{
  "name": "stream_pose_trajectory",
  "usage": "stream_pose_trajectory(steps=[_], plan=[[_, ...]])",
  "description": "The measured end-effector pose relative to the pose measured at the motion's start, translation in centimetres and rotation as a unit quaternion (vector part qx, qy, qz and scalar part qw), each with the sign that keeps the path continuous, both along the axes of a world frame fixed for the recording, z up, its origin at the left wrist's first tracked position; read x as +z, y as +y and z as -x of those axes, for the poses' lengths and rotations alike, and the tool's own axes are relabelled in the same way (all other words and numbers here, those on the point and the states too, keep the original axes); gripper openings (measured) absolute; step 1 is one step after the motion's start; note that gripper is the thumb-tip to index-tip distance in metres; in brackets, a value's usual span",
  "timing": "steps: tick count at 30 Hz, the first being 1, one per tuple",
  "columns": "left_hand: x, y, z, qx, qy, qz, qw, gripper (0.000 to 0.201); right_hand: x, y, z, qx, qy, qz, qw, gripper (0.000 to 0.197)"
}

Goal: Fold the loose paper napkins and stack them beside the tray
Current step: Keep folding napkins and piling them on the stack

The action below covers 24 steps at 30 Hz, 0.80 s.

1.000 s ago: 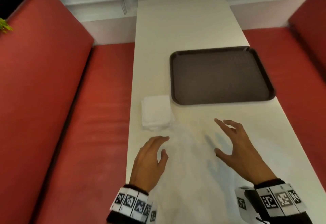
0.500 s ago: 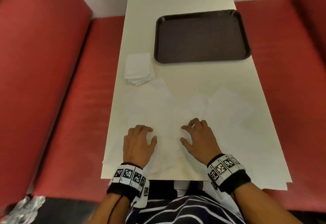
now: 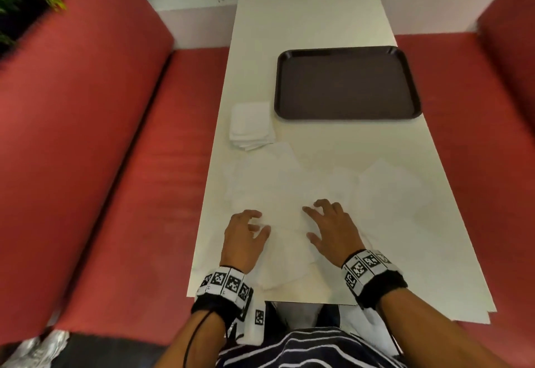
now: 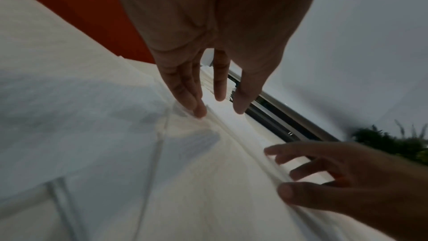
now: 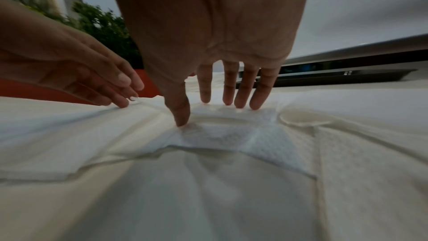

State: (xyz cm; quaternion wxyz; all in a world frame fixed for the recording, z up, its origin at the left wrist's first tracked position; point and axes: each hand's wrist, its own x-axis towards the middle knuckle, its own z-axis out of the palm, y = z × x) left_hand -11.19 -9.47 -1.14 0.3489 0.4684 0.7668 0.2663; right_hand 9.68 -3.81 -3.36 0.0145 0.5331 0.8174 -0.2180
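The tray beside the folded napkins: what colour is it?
Dark brown tray, seen best in the head view.

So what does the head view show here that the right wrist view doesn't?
Only the head view shows the whole dark brown plastic tray, the stack of folded white napkins beside its left edge, and the red padded benches. Only the right wrist view shows the right hand's fingertips touching a loose white embossed paper napkin. Both show the left hand, the right hand and loose napkins on the white table.
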Motion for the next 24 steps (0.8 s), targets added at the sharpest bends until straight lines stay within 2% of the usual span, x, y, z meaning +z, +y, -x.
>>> stream_pose_trajectory(steps=[4,9,11,13,16,19,22,24], plan=[[0.4,1.0,1.0,-0.037,-0.043,0.005,0.998,0.03,0.1,0.0,0.9,-0.036,0.021,-0.058,0.997,0.029],[1.1,0.9,2.2,-0.107,-0.005,-0.063,0.992,0.03,1.4,-0.5,1.9,-0.091,0.056,-0.146,0.983,0.01],[2.0,0.7,2.2,-0.137,0.007,-0.054,0.989,0.025,2.1,-0.6,2.1,-0.118,0.087,-0.162,0.976,0.01],[3.0,0.9,1.8,-0.149,-0.022,0.004,0.989,0.028,3.1,-0.8,2.2,-0.133,0.122,-0.168,0.969,0.014],[3.9,1.9,0.3,-0.1,-0.168,0.066,0.978,0.052,5.0,-1.2,3.0,-0.102,0.138,-0.159,0.972,0.026],[4.6,3.4,-1.3,0.01,-0.31,0.053,0.949,0.037,6.4,-1.9,3.7,-0.03,0.148,-0.14,0.979,0.035],[5.4,4.6,-2.0,0.042,-0.315,0.019,0.948,0.018,7.4,-1.6,3.4,-0.006,0.183,-0.111,0.977,0.039],[6.3,4.9,-2.4,0.044,-0.341,0.009,0.939,0.018,8.2,-1.2,2.5,-0.043,0.22,-0.094,0.97,0.042]])
